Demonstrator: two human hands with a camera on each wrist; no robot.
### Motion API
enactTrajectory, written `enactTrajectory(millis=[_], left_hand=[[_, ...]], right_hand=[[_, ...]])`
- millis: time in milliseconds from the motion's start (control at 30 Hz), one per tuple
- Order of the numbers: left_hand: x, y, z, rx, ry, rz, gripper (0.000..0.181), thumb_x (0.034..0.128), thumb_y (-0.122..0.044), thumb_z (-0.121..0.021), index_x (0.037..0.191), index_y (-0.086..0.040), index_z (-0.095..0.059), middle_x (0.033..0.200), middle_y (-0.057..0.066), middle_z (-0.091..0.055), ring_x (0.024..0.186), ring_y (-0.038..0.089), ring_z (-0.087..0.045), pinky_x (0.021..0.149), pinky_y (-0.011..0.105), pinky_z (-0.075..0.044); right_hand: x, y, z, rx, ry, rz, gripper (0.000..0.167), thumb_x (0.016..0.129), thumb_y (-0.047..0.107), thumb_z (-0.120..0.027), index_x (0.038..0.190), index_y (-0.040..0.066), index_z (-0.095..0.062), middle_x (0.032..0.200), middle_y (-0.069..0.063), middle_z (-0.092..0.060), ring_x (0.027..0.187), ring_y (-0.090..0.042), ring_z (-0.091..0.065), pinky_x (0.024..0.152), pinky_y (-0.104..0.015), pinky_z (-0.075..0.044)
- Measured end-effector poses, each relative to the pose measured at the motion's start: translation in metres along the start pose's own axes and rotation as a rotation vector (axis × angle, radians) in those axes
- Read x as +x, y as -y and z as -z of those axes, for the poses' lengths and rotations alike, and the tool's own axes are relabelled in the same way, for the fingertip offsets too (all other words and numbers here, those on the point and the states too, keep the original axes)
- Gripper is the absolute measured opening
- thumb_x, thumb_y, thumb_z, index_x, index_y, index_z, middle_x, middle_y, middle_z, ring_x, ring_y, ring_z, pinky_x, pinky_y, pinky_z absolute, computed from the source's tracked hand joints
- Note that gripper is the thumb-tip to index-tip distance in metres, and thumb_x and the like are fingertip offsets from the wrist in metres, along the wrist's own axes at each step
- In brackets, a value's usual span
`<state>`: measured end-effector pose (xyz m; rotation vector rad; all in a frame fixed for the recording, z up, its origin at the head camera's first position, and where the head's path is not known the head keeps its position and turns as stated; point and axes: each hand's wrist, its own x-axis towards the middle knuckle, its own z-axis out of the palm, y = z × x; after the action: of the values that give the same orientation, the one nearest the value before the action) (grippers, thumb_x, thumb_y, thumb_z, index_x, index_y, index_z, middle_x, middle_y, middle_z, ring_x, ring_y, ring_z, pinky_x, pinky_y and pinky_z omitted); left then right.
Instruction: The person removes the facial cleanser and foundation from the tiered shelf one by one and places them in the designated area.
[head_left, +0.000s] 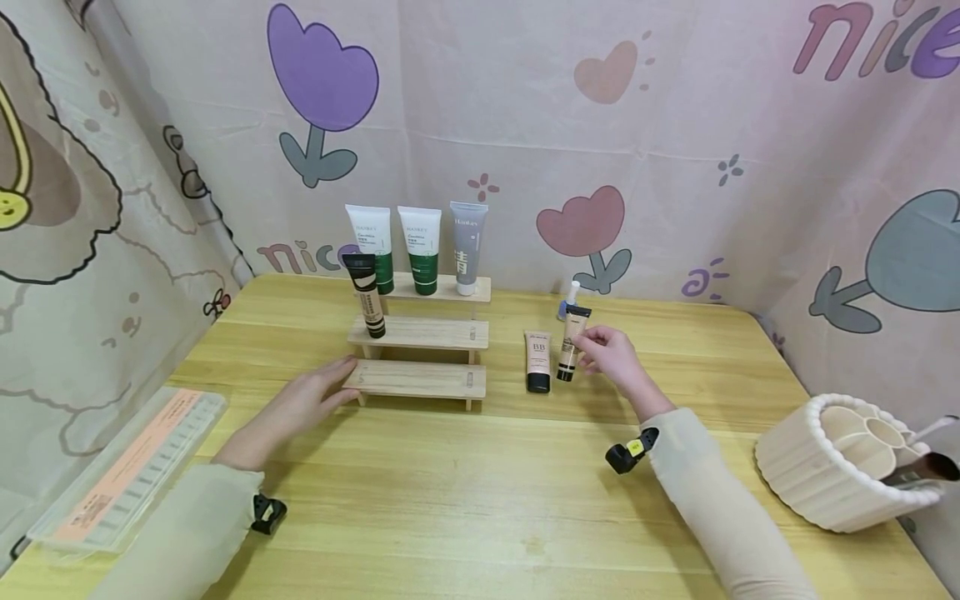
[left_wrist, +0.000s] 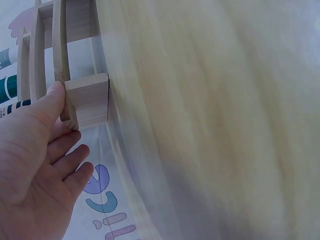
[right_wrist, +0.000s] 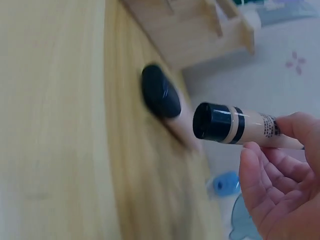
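My right hand [head_left: 609, 357] pinches a small beige tube with a black cap [right_wrist: 215, 122] between thumb and fingers, cap end down. Just left of it stands a pink BB cream tube [head_left: 537, 358] on its black cap. At the left end of a three-tier wooden display stand [head_left: 416, 379], my left hand [left_wrist: 42, 150] grips the lowest step by its edge. A black-and-beige tube [head_left: 367, 300] leans slightly on the middle step. The top step bears two white-and-green tubes [head_left: 422, 250] and a grey-blue tube [head_left: 468, 250].
Behind the held tube stands a blue nail polish bottle with a white cap [head_left: 573, 292]. A clear lidded case [head_left: 127, 475] lies at the table's left. On the right, a cream ribbed holder [head_left: 813, 475] contains brushes. Patterned cloth [head_left: 480, 100] hangs behind the table.
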<state>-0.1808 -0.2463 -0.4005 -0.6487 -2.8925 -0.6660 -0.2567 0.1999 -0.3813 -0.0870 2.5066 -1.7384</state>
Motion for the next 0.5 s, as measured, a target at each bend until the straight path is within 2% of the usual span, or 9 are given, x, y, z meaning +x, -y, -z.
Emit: enactTrajectory(millis=[200,500], left_hand=[[0.0,0.0,0.0,-0.002,0.0,0.001,0.055,0.0906,-0.018,-0.06,0.134,0.008,-0.04,0.136,0.028,-0.037,0.119,0.046,-0.039,0.1,0.056,-0.031],[0.0,0.001,0.0,-0.001,0.009,0.002,0.054,0.0917,-0.02,-0.059,0.134,0.008,-0.039,0.137,0.027,-0.036,0.12,0.045,-0.038,0.1,0.055,-0.03]], right_hand=[[0.004,-0.015,0.009,-0.045,0.032,-0.106,0.033,0.093,0.019,-0.055,0.107,-0.011,-0.054,0.079,-0.01,-0.058,0.065,-0.016,-0.057,0.063,-0.032,-0.056],[0.018,-0.031,0.016,-0.087,0.094,-0.238,0.039,0.093,0.021,-0.054,0.112,-0.013,-0.051,0.08,-0.01,-0.058,0.06,-0.013,-0.058,0.057,-0.026,-0.055]])
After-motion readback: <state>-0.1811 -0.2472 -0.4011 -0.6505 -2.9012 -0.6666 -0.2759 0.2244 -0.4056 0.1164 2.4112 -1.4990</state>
